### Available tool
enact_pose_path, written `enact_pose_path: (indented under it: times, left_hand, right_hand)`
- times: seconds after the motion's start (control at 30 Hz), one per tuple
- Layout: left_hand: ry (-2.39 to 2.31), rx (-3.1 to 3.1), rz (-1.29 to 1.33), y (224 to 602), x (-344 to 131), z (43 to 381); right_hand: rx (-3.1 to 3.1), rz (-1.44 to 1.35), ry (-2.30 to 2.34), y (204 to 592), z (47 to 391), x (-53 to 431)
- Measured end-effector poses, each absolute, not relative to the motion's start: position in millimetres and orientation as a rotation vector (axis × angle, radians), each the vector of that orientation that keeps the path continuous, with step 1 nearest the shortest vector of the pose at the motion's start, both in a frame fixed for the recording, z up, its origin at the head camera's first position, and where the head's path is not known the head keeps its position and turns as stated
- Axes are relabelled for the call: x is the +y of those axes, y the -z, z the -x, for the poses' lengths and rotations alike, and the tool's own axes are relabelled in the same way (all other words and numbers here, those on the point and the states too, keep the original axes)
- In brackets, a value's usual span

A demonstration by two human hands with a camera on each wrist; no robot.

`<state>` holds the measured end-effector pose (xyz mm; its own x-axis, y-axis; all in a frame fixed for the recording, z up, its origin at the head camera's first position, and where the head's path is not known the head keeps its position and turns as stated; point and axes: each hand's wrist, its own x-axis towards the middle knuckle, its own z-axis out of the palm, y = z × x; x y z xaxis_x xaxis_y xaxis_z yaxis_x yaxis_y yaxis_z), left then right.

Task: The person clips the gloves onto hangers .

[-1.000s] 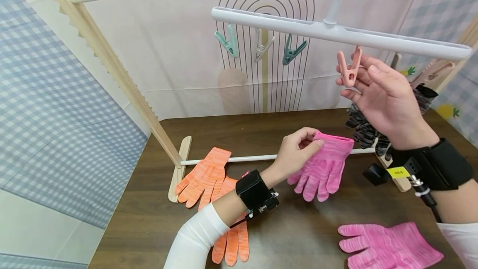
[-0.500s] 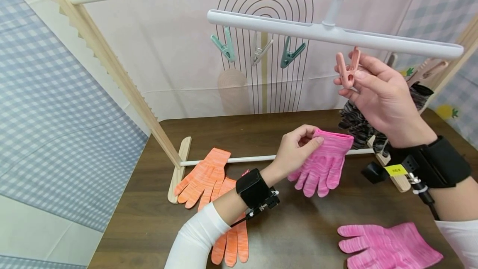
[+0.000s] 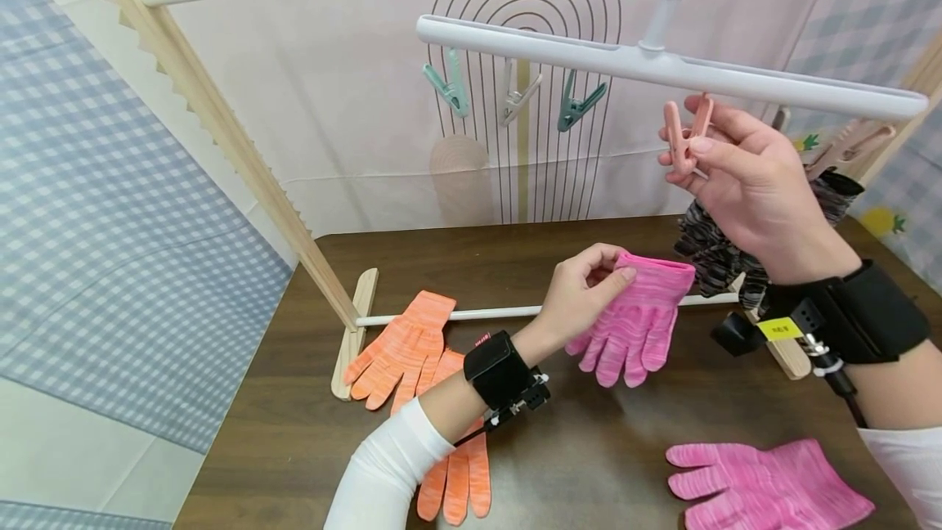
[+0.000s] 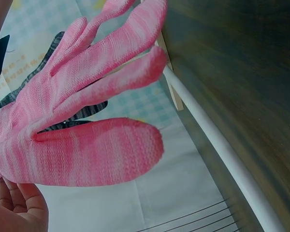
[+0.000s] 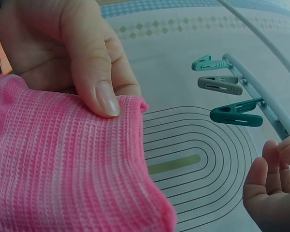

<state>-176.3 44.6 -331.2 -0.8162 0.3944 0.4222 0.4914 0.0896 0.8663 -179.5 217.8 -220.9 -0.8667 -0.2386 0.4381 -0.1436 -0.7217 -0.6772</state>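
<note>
Pink glove [image 3: 639, 321] pinched by left hand [image 3: 585, 289] — right hand [image 3: 761, 190] just got its thumb onto the pink clip [image 3: 676, 137] under the hanger [image 3: 530, 46] edge, so clip's gripped, glove's unclipped.

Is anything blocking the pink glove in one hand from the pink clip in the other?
No other thing shows between the held pink glove and the pink clip. Only fingers of the right hand, pinching the clip, sit behind and just below it in the head view.
</note>
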Motion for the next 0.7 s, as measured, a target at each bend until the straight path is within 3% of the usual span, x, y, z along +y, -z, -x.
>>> enact_pose_path:
  times: [0.7]
  left_hand:
    - [1.896,-2.232,0.921,300.4,39.0,156.5]
  right_hand:
    - [0.935,0.761,2.740,217.2,186.5,217.7]
